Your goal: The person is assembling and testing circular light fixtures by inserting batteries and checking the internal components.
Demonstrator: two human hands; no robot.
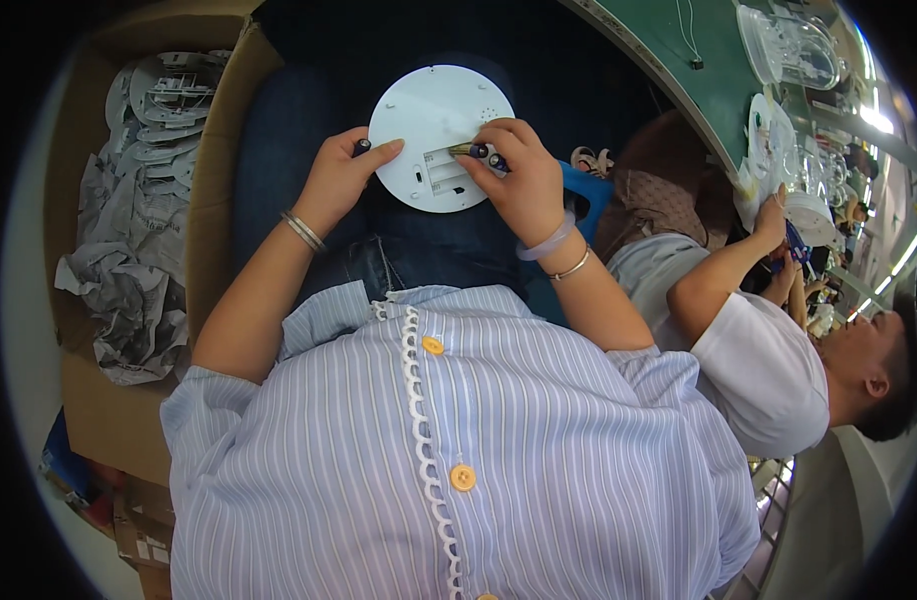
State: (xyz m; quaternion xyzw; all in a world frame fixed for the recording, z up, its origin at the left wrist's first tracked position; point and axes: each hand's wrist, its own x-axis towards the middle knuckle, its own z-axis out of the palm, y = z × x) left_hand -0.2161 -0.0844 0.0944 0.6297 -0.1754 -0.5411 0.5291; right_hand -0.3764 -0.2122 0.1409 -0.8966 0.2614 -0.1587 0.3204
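A round white plastic disc (pixel 419 100) lies over my lap, its face with a rectangular battery compartment (pixel 441 176) turned up. My left hand (pixel 339 175) pinches the disc's left edge, thumb on top. The dark end of a battery (pixel 362 147) sticks out between its fingers. At the compartment's upper right, my right hand (pixel 529 180) is closed on batteries; one dark battery (pixel 479 151) points its gold end into the compartment, and a second battery (pixel 498 161) shows beside it under the fingers. Fingers hide part of the compartment's right side.
On my left stands an open cardboard box (pixel 214 170) with stacked white discs (pixel 164 110) and crumpled newspaper (pixel 129 285). At the upper right runs a green worktable (pixel 669 50) with clear round housings (pixel 794 50). A co-worker (pixel 749 350) sits close on my right, hands at the table.
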